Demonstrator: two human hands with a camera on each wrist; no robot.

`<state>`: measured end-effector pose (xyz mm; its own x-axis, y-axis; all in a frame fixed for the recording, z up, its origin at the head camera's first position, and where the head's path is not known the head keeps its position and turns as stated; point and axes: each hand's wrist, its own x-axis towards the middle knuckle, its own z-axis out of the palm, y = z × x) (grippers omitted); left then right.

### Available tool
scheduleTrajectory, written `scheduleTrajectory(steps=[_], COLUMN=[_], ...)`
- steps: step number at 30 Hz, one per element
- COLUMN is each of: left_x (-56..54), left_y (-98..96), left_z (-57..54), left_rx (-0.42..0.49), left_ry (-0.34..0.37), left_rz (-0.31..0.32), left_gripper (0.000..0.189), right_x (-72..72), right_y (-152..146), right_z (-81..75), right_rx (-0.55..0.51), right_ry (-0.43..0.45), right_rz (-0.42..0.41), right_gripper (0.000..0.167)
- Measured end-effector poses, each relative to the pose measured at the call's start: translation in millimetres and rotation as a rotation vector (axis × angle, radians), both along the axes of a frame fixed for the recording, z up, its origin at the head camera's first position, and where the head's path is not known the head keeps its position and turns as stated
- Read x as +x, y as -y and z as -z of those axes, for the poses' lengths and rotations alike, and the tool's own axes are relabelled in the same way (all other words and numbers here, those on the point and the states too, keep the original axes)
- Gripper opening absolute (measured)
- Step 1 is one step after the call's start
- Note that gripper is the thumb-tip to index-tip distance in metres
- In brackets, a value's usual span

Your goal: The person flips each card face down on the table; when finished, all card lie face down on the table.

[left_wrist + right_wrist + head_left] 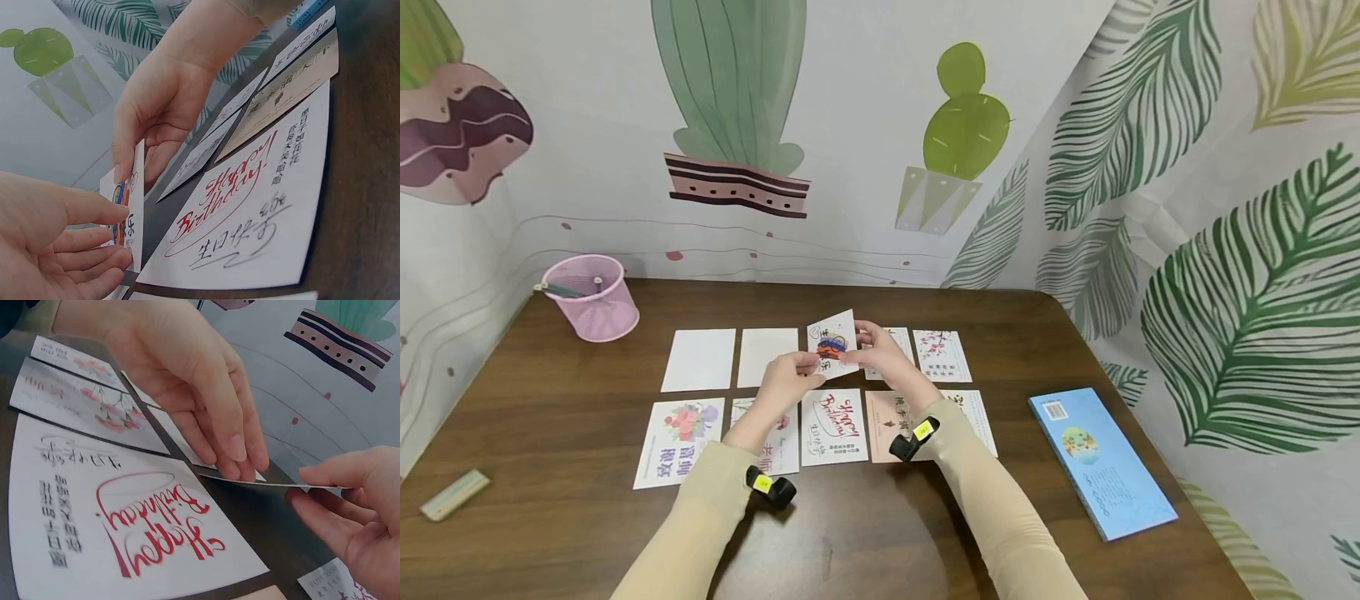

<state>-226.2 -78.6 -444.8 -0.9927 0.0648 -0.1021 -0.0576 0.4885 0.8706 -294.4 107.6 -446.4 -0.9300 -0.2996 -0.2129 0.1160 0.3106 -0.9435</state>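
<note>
A white greeting card (831, 344) with a blue and orange picture and black lettering is raised and tilted above the back row of cards. My right hand (883, 354) pinches its right edge, thumb on the printed face and fingers behind. My left hand (786, 383) is at the card's left side, its fairly straight fingers touching the printed face; in the right wrist view these left fingers (234, 447) all lie on one side of the thin card. Just in front lies a white card with red "Happy Birthday" lettering (833, 427), flat on the table.
Two blank cards, one white (698, 360) and one cream (767, 357), lie at back left. Several printed cards, including a flower card (679, 442), form two rows. A pink mesh pen holder (597, 304), an eraser-like block (455, 496) and a blue book (1105, 467) surround them.
</note>
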Motion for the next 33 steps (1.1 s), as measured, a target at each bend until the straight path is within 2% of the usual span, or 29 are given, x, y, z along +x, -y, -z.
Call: scheduleTrajectory(steps=[3, 8, 14, 21, 24, 28, 30, 33], left_x=[0.6, 2.3, 0.1, -0.8, 0.1, 0.5, 0.3, 0.0], left_y=[-0.4, -0.5, 0.6, -0.6, -2.4, -5.2, -6.5, -7.4], left_z=[0.9, 4.0, 3.2, -6.4, -11.1, -15.9, -17.0, -16.6], left_rx=[0.008, 0.03, 0.062, 0.157, 0.197, 0.232, 0.243, 0.25], left_ry=[-0.002, -0.005, -0.02, -0.107, -0.147, -0.172, -0.18, -0.182], left_rz=[-0.001, 0.0, -0.011, -0.092, -0.094, -0.077, -0.077, -0.08], left_gripper=[0.044, 0.043, 0.042, 0.039, 0.039, 0.041, 0.043, 0.046], right_x=[2.6, 8.0, 14.4, 22.9, 28.1, 34.9, 43.8, 47.0], right_y=[1, 1, 3, 10, 14, 19, 23, 27], right_z=[2.9, 9.4, 8.4, -2.2, -6.0, -6.7, -16.4, -14.0], right_rx=[-0.017, -0.029, -0.038, -0.027, -0.034, -0.044, -0.048, -0.053], right_ry=[-0.004, -0.062, -0.114, -0.15, -0.178, -0.234, -0.245, -0.268], right_rz=[0.032, 0.075, 0.126, 0.268, 0.303, 0.313, 0.301, 0.29], right_gripper=[0.075, 0.064, 0.058, 0.053, 0.048, 0.043, 0.043, 0.043])
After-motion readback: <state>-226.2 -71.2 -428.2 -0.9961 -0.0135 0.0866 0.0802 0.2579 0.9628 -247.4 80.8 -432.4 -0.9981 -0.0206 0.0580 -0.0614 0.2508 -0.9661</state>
